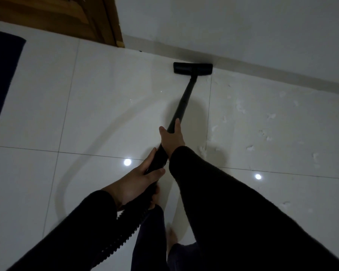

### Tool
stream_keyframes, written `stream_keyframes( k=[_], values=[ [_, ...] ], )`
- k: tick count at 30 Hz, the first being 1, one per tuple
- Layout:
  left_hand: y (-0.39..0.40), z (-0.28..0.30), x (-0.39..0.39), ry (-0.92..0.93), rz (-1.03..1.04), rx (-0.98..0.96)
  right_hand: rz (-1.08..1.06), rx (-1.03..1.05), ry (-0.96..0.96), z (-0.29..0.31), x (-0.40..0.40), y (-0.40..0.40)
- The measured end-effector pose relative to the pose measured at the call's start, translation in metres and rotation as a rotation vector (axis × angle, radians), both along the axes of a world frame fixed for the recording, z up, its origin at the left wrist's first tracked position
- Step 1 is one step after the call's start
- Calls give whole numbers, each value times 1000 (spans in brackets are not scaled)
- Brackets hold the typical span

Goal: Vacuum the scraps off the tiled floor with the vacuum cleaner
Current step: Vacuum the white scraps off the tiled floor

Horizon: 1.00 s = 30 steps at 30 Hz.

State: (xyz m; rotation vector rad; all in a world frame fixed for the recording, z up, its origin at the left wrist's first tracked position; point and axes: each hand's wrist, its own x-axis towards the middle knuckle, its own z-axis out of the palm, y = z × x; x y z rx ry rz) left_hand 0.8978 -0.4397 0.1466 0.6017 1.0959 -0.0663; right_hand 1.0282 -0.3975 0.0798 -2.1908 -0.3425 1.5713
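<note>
Nearest the lens, two dark sleeves reach forward, and a ribbed black hose (123, 227) trails down past the left forearm toward the person's legs. Left hand (133, 182) is wrapped around the thick handle end where hose meets tube, its grip clenched there. Right hand (171, 138) sits further up the black wand (184, 100), its grip clamped around the tube, thumb on one side, fingers on the other.

Out at the far end, the floor head (192, 69) lies flat on the tiled floor (98, 106), pushed right up against the skirting of the white wall (233, 26).

Handling, as I read it: the wand looks stiff and light, so a two-handed hold like this steers it well, rear hand pushing, front hand guiding. The hose is the floppy part and could drag or snag around the feet. Those glossy tiles should let the head glide easily.

White scraps (270, 116) are scattered to the right of the head, across the right-hand tiles; they look feather-light and could scatter if the head is swung fast. The tiles to the left look clean.

Obstacles: the wall blocks any further push forward, a wooden door frame (114, 22) stands off to the left, and a dark mat (2, 75) lies at the left edge, well apart from the scraps.
</note>
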Motion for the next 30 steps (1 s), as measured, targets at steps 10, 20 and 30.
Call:
stream_keyframes(
  k=[10, 20, 30],
  values=[
    [-5, 11, 57, -41, -23, 54, -131, 34, -34, 11, 63, -14],
    [-27, 9, 120, -44, -18, 39, -434, 182, 212, -1, 121, -37],
    [-79, 22, 150, 9, -49, 85, -381, 200, 371, -4, 149, -92]
  ],
)
